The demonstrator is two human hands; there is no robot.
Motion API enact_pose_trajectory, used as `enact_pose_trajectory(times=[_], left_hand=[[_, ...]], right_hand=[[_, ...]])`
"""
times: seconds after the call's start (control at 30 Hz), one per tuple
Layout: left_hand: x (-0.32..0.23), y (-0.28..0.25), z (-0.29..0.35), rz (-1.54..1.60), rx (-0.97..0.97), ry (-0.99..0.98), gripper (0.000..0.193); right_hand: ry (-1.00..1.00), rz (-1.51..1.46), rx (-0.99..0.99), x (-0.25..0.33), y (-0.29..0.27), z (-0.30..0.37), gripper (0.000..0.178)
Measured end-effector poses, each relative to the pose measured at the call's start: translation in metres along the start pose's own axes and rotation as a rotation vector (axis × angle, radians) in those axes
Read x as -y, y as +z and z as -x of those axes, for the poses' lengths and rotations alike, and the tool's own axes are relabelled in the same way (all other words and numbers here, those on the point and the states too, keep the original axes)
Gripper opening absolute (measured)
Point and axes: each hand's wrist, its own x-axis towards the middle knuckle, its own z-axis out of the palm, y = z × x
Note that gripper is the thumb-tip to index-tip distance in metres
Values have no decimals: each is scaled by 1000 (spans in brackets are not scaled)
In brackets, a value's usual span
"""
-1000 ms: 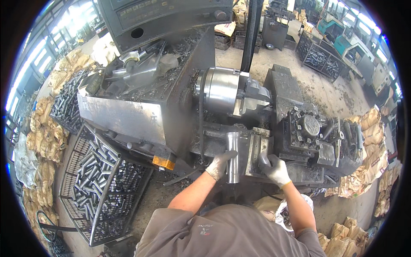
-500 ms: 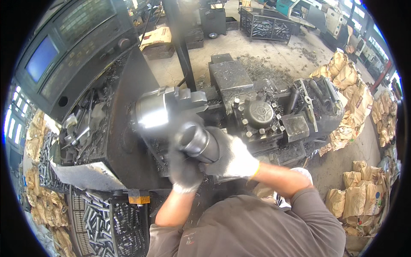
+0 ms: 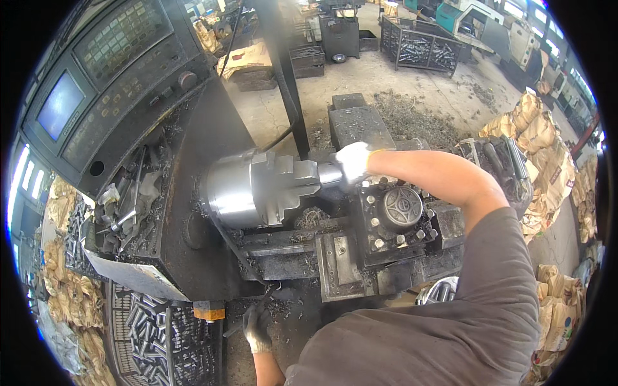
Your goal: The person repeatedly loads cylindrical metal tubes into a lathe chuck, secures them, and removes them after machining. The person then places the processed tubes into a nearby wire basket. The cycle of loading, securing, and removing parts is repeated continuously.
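Both my hands wear grey-and-white work gloves. My right hand reaches over the lathe's tool post and is closed round the outer end of a shiny metal cylinder. The cylinder's other end sits at the stepped jaws of the big steel chuck; its fit inside them is hidden. Low in front of the machine, my left hand is wrapped round a dark rod with a curved, bright tip near it.
At left stands the control panel, above a tray of tools and chips. A crate of metal tubes sits below it. Brown paper sacks are stacked at right. A dark upright post rises behind the chuck.
Both hands were together in front of the chuck, holding a hollow metal cylinder. My right hand has moved up beside the jaws; my left hand has let go and dropped low to the rod.
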Motion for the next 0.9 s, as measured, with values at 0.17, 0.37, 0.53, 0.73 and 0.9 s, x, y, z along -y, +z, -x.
enact_pose_trajectory(times=[0.17, 0.37, 0.53, 0.73, 0.9], left_hand=[[12, -69, -12, 104, -301, 73, 34], [-53, -79, -14, 454, -263, 90, 43], [-82, -93, -24, 494, -52, -85, 36], [-83, -62, -28, -69, -357, 276, 20], [-95, -62, 2, -859, -730, 890, 51]], right_hand=[[-119, -108, 56, 17, 12, -33, 57], [15, -132, 275, -8, 1, -25, 41], [-77, -627, 89, 14, -1, -25, 52], [-6, -202, -111, -2, -4, -5, 72], [-210, -651, -774, 73, -23, 135, 31]])
